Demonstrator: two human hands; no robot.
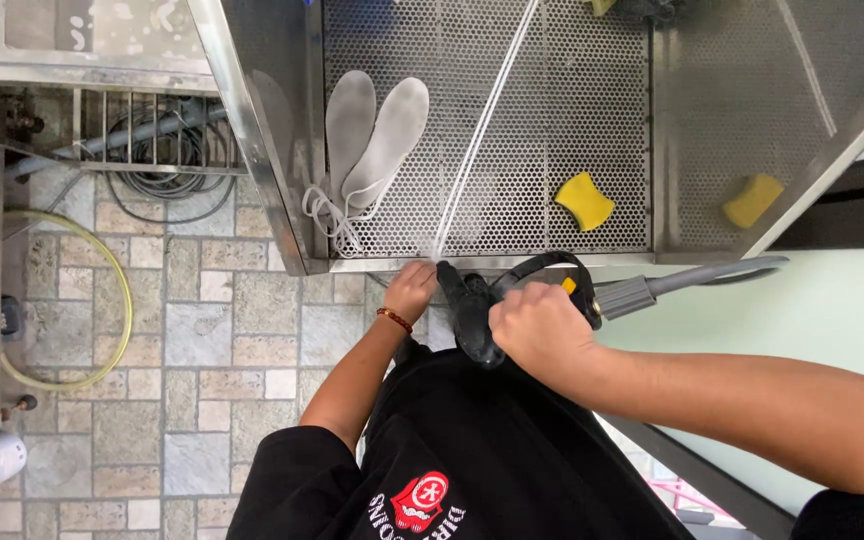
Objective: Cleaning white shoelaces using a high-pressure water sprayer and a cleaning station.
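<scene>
— What does the right hand have?

— My right hand (542,330) is closed around the black handle of a pressure-washer gun (492,305), fingers wrapped tight. A grey hose fitting (624,296) runs off to the right from the gun. A thin jet of water (482,130) shoots from the nozzle up across the perforated metal tray (592,100).

— And the left?

— My left hand (410,288), a red beaded bracelet (394,320) on the wrist, sits curled at the front edge of the tray, just beside the gun's muzzle. I cannot tell whether it grips the nozzle or only steadies it.

— What lies in the spray's reach?

— Two grey insoles (377,140) lie side by side at the tray's left, with white laces (332,215) tangled below them. A yellow sponge (584,200) lies to the right of the jet. A hose (102,300) curls on the stone-tiled floor (222,350), well to the left.
</scene>
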